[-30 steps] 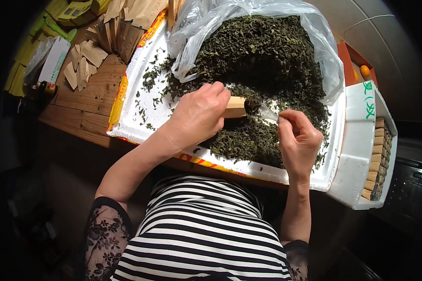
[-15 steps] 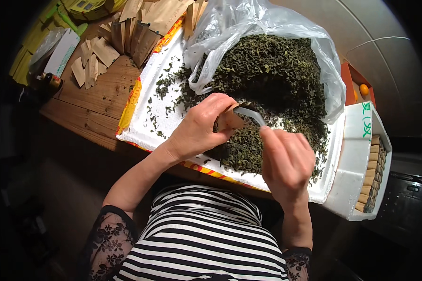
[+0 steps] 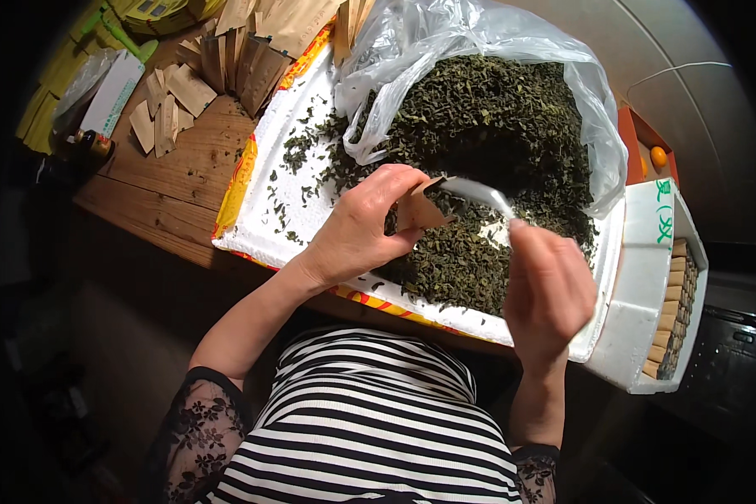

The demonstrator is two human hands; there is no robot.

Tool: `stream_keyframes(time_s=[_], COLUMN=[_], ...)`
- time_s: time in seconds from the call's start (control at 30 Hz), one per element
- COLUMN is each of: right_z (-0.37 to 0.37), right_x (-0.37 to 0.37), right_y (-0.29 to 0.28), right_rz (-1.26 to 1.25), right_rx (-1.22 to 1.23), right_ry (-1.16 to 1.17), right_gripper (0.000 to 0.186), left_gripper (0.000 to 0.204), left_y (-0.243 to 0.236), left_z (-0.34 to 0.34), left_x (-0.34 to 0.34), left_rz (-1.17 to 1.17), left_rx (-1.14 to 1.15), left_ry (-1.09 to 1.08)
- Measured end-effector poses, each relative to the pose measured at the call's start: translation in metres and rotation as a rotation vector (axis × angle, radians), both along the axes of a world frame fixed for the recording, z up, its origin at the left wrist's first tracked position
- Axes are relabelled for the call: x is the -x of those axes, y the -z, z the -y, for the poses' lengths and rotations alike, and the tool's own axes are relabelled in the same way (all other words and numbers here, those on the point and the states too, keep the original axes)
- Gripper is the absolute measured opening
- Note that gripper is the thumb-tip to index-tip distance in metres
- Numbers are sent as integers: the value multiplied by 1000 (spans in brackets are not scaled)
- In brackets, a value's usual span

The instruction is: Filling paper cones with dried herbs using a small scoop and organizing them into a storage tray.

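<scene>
My left hand (image 3: 365, 220) grips a small brown paper packet (image 3: 426, 208) between thumb and fingers, its open mouth facing right. A spoon (image 3: 489, 195) with a pale, shiny handle is pinched in my right hand (image 3: 550, 281); its far end lies at the packet's mouth, where I cannot make out its bowl or load. Beneath both hands, dried dark green leaves (image 3: 458, 269) lie in a white foam tray (image 3: 256, 200) edged with yellow and red tape. Behind the hands, a clear plastic bag (image 3: 601, 151) lies open around a larger leaf heap (image 3: 504, 101).
Several brown packets (image 3: 191, 88) lie on the wooden table (image 3: 164, 193) at the left, with more stacked behind. Right of the tray stands a white foam box (image 3: 634, 290) holding rows of filled-looking packets (image 3: 674, 307). An orange-red box (image 3: 641, 134) with small orange fruits stands behind it.
My right hand has moved to the right and slightly down, drawing the spoon outward from the packet. My left hand has stayed nearly in place, still holding the packet.
</scene>
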State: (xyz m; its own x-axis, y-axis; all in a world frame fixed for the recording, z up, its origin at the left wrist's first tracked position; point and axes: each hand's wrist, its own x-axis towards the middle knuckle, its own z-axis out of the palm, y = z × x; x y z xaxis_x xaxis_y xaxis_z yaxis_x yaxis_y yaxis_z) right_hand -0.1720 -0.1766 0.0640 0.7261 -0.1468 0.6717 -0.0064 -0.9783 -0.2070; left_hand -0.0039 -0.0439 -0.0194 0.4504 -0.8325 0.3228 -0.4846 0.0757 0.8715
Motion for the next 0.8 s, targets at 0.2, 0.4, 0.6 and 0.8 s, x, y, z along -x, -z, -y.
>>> stream_keyframes(time_s=[0.2, 0.4, 0.6, 0.8], right_z=[3, 4, 16, 23], right_x=[0, 4, 6, 11], right_y=[3, 20, 17, 10], right_rz=[3, -76, -39, -79], right_rx=[41, 31, -60, -139], right_ry=[-27, -64, -39, -73], right_gripper=[28, 29, 21, 20], left_gripper=[53, 59, 56, 57], left_y=[-2, 0, -2, -1], left_z=[1, 6, 7, 9], left_x=[3, 6, 5, 4], left_rz=[54, 209, 202, 252], left_rx=[-20, -15, -58, -42], left_ry=[-1, -11, 3, 69])
